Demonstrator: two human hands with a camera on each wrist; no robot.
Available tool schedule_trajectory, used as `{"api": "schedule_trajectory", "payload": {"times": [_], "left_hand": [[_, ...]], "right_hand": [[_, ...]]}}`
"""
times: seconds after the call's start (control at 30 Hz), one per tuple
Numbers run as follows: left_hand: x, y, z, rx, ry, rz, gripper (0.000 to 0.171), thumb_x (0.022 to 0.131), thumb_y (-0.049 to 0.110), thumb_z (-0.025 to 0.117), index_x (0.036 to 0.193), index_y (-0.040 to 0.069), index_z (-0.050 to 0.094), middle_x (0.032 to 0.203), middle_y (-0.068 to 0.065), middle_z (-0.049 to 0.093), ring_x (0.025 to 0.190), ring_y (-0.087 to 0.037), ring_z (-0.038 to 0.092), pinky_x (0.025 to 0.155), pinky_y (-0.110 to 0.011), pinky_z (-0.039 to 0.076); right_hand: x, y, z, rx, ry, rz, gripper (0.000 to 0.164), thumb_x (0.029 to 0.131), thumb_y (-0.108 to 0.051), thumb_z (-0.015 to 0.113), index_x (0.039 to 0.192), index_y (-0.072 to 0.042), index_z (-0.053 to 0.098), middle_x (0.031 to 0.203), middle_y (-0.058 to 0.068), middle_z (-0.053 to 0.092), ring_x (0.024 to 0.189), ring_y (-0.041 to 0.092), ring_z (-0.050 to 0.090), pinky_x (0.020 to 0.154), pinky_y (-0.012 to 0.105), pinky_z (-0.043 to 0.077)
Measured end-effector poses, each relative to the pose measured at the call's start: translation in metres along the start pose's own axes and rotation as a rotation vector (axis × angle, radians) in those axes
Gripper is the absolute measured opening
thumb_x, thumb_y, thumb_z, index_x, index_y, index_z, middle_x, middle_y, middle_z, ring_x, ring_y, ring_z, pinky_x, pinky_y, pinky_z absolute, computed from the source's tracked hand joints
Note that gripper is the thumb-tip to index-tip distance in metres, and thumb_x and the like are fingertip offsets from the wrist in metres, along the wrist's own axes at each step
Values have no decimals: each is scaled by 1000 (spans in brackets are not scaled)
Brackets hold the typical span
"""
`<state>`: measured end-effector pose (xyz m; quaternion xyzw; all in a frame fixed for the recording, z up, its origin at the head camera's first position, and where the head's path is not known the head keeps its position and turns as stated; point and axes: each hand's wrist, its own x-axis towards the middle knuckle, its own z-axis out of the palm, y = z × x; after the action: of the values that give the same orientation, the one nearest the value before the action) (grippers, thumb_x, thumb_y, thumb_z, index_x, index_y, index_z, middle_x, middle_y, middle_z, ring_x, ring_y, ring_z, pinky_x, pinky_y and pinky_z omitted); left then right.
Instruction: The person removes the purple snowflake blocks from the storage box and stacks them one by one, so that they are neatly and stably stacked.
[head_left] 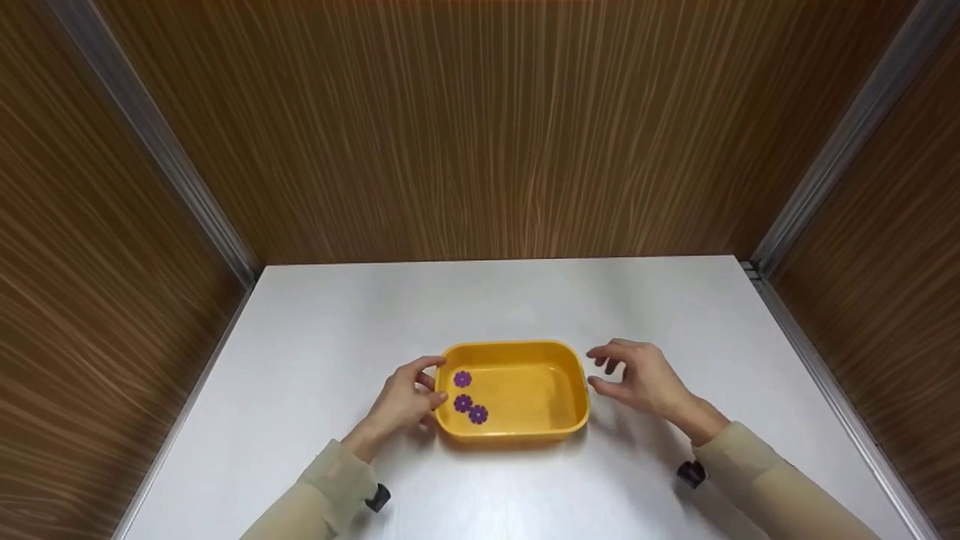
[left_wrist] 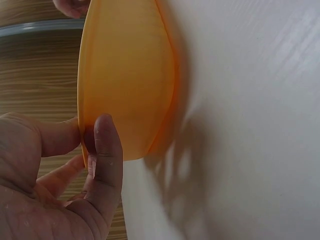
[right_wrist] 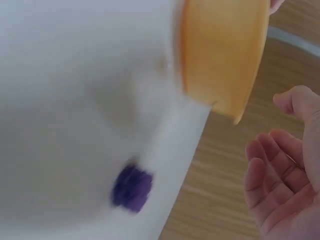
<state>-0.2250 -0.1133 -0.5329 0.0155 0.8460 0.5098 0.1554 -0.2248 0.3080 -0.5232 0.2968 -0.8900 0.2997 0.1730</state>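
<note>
A yellow tub [head_left: 525,394] is set upright on the near half of a white table [head_left: 337,330], its long sides turned left to right and its left end kept within easy reach of the left hand [head_left: 409,394]. The left rim is pinched by that hand, fingers lapped over both faces of the wall, seemingly so that the tub is steadied. Nothing is gripped by the right hand [head_left: 637,375]: its fingers are spread and loosely bent just beside the right end, with a gap seen in the right wrist view. In that view a blurred purple object [right_wrist: 132,188] is shown right of the tub; what it is cannot be told. Three purple flower shapes [head_left: 463,379] are grouped inside at the left; whether they are printed or loose cannot be told. No brand, label or writing can be read.
</note>
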Motion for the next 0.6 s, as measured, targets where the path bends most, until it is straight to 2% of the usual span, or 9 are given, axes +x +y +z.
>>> {"api": "schedule_trajectory", "payload": {"times": [0.2, 0.3, 0.47, 0.6], "left_hand": [[0, 2, 1, -6, 0, -12, 60, 102, 6, 78, 158, 21, 62, 118, -11, 64, 68, -18, 69, 68, -37, 70], [1, 2, 1, -4, -6, -1, 60, 102, 5, 77, 158, 19, 62, 118, -12, 64, 68, -18, 70, 67, -37, 70], [4, 0, 1, -2, -15, 18, 60, 102, 5, 77, 158, 17, 62, 116, -12, 64, 67, -18, 71, 67, -39, 71], [4, -1, 1, -8, -19, 15, 60, 102, 5, 78, 158, 17, 62, 116, -12, 64, 67, -18, 70, 67, -39, 71]], "right_hand": [[16, -17, 10, 86, -54, -6, 29, 88, -11, 92, 116, -7, 83, 100, 6, 82, 82, 25, 77, 61, 22, 61], [22, -24, 18, 113, -70, -30, 34, 89, -11, 91, 120, -5, 82, 102, 9, 82, 84, 28, 77, 61, 25, 63], [30, -37, 30, 142, -128, -14, 43, 91, -16, 90, 131, -3, 78, 108, 11, 82, 89, 29, 78, 69, 32, 68], [34, -43, 41, 161, -183, -11, 47, 94, -20, 89, 136, -3, 76, 113, 10, 82, 95, 33, 79, 73, 32, 69]]}}
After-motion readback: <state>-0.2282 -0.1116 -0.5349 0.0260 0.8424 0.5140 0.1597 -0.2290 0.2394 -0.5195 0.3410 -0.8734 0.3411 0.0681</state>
